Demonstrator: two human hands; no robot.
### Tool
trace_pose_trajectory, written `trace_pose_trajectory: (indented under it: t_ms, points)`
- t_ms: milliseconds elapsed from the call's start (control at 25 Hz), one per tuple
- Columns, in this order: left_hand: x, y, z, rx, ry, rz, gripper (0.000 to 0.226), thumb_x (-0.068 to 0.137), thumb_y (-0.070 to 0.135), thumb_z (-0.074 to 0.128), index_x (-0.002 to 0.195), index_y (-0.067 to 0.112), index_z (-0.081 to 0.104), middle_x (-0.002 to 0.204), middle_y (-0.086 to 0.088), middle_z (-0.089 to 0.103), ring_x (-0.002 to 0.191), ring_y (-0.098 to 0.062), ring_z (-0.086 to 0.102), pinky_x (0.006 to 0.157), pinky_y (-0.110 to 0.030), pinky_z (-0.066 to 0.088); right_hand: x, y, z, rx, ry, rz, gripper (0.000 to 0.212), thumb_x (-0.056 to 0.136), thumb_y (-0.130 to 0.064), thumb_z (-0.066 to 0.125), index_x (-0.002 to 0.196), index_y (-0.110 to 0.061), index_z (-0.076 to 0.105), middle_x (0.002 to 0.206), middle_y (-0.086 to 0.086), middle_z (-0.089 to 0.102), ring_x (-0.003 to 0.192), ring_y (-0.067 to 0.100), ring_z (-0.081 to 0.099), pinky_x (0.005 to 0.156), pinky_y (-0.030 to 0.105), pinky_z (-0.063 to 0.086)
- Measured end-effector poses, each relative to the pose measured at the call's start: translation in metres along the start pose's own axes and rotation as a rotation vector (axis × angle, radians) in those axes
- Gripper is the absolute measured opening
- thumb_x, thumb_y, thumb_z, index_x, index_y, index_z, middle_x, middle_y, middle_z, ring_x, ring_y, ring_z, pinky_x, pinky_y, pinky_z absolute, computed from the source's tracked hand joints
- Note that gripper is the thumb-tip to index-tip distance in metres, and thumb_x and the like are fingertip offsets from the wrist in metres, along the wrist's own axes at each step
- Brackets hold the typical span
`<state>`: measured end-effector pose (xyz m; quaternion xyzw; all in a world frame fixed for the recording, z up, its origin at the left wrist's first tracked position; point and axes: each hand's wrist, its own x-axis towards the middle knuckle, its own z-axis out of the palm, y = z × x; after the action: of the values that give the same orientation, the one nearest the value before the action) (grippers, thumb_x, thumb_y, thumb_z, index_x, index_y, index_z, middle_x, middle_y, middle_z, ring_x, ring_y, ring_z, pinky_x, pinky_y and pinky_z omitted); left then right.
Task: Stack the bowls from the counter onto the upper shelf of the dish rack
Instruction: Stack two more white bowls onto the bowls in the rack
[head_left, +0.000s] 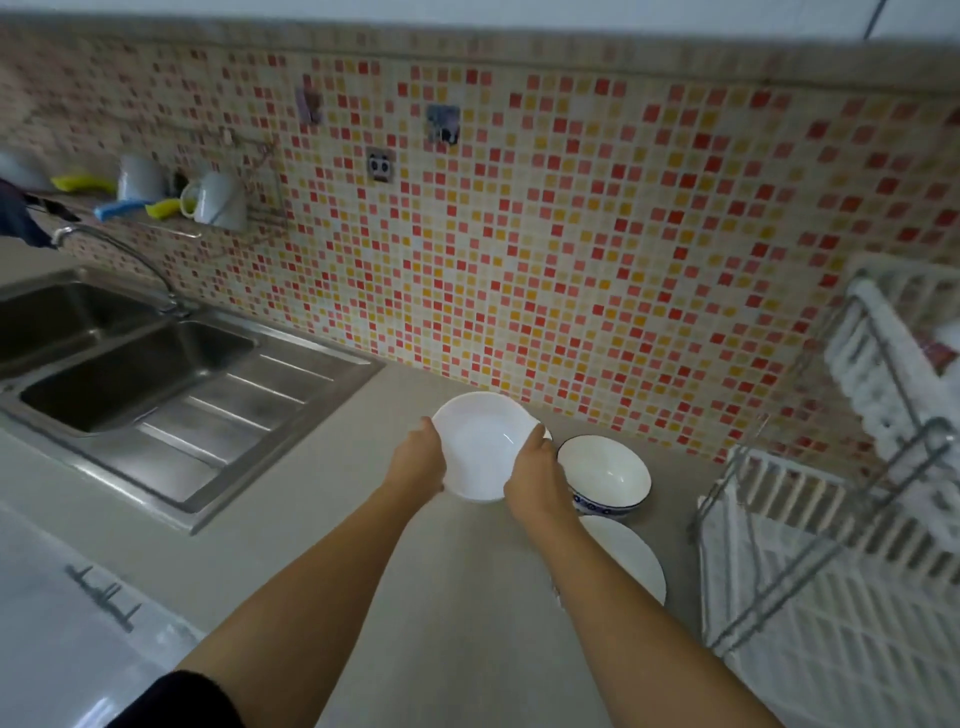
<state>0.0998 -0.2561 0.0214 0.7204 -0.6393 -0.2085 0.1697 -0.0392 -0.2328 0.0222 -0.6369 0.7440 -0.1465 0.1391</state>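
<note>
**Both hands on a white bowl at the counter**

Two bare forearms reach up from the bottom of the frame over the pale grey counter (363, 519); a dark sleeve (182, 699) shows at the lower left. To the right of the right forearm, low in the frame, a flat white plate (634, 561) lies on the counter, partly hidden by the arm. Just above it stands a white bowl with a blue patterned band (605, 475), upright and open side up.

At the centre of the frame the left hand (418, 460) and the right hand (535, 475) hold a plain white bowl (480, 444) between them, each grip closed on an opposite side of its rim. This bowl sits just left of the blue-banded one; I cannot tell whether it rests on the counter or is lifted off it.

Along the right edge of the frame stands the dish rack (810, 561), a metal frame with white slatted shelves, the upper shelf (883, 364) tilting up toward the wall.

In the left of the frame a steel sink (156, 374) is set into the counter, with a curved tap (119, 254) behind it. Farther back, in the upper left, a wall rack carries white mugs (215, 200) and yellow and blue sponges. The wall (571, 234) behind is red, orange and cream mosaic tile.
</note>
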Motion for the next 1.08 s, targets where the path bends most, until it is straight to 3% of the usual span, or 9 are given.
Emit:
trace_pose_trajectory:
  t_ms: [200, 320, 480, 600, 720, 800, 1000, 1080]
  points:
    - [-0.022, 0.083, -0.082, -0.254, 0.227, 0.198, 0.034, 0.094, 0.012, 0.045, 0.127, 0.004, 0.04, 0.114, -0.018, 0.06, 0.094, -0.035, 0.063, 0.073, -0.046, 0.059, -0.015, -0.016, -0.115, 0.132, 0.272, -0.056, 0.081, 0.088, -0.011, 0.06, 0.147, -0.01, 0.004, 0.146, 0.014, 0.033, 0.122, 0.031, 0.049, 0.093, 0.04, 0.048]
    - [-0.051, 0.14, -0.114, -0.345, 0.36, 0.386, 0.03, 0.097, 0.02, 0.043, 0.125, 0.009, 0.042, 0.11, -0.011, 0.062, 0.084, -0.023, 0.06, 0.07, -0.035, 0.054, -0.029, -0.002, -0.19, 0.321, 0.446, -0.082, 0.078, 0.084, 0.0, 0.059, 0.146, -0.015, 0.014, 0.142, 0.014, 0.038, 0.119, 0.033, 0.05, 0.089, 0.043, 0.052]
    - [-0.083, 0.187, -0.123, -0.62, 0.343, 0.571, 0.025, 0.099, 0.039, 0.03, 0.114, 0.024, 0.044, 0.099, 0.005, 0.055, 0.08, -0.006, 0.054, 0.063, -0.019, 0.045, -0.046, 0.029, -0.259, 0.407, 0.529, -0.062, 0.047, 0.094, -0.009, 0.045, 0.139, -0.017, 0.037, 0.127, 0.016, 0.056, 0.106, 0.034, 0.058, 0.072, 0.035, 0.05]
    - [-0.101, 0.215, -0.112, -0.619, 0.302, 0.799, 0.017, 0.1, 0.035, 0.029, 0.107, 0.023, 0.039, 0.091, 0.011, 0.048, 0.078, -0.004, 0.052, 0.058, -0.013, 0.041, -0.065, 0.066, -0.301, 0.325, 0.584, -0.18, 0.047, 0.098, -0.013, 0.037, 0.143, -0.026, 0.033, 0.124, 0.015, 0.059, 0.103, 0.034, 0.059, 0.068, 0.035, 0.053]
    - [-0.109, 0.237, -0.095, -0.579, 0.21, 0.922, 0.027, 0.097, 0.043, 0.028, 0.112, 0.023, 0.038, 0.096, 0.002, 0.05, 0.082, -0.01, 0.054, 0.064, -0.015, 0.046, -0.084, 0.104, -0.327, 0.153, 0.659, -0.366, 0.056, 0.096, -0.012, 0.045, 0.146, -0.028, 0.025, 0.132, 0.014, 0.055, 0.111, 0.032, 0.057, 0.084, 0.043, 0.05]
    - [-0.123, 0.258, -0.087, -0.605, 0.171, 0.958, 0.029, 0.095, 0.045, 0.027, 0.114, 0.027, 0.037, 0.098, 0.007, 0.05, 0.086, -0.007, 0.055, 0.069, -0.015, 0.046, -0.097, 0.131, -0.34, 0.015, 0.693, -0.429, 0.062, 0.094, -0.009, 0.048, 0.147, -0.025, 0.019, 0.14, 0.013, 0.047, 0.11, 0.034, 0.056, 0.085, 0.045, 0.049]
    - [-0.148, 0.311, -0.066, -0.689, 0.027, 1.111, 0.047, 0.09, 0.045, 0.035, 0.134, 0.029, 0.03, 0.12, 0.031, 0.044, 0.109, 0.014, 0.049, 0.087, -0.01, 0.046, -0.123, 0.203, -0.359, -0.272, 0.843, -0.452, 0.084, 0.081, 0.01, 0.058, 0.147, -0.017, 0.015, 0.144, 0.02, 0.04, 0.068, 0.039, 0.063, 0.053, 0.044, 0.055]
    - [-0.149, 0.328, -0.058, -0.619, 0.042, 1.192, 0.055, 0.089, 0.052, 0.034, 0.14, 0.032, 0.026, 0.137, 0.019, 0.045, 0.12, -0.004, 0.05, 0.1, -0.027, 0.045, -0.126, 0.23, -0.363, -0.404, 0.842, -0.453, 0.096, 0.074, 0.01, 0.067, 0.146, -0.018, 0.009, 0.144, 0.022, 0.039, 0.061, 0.037, 0.065, 0.044, 0.041, 0.055]
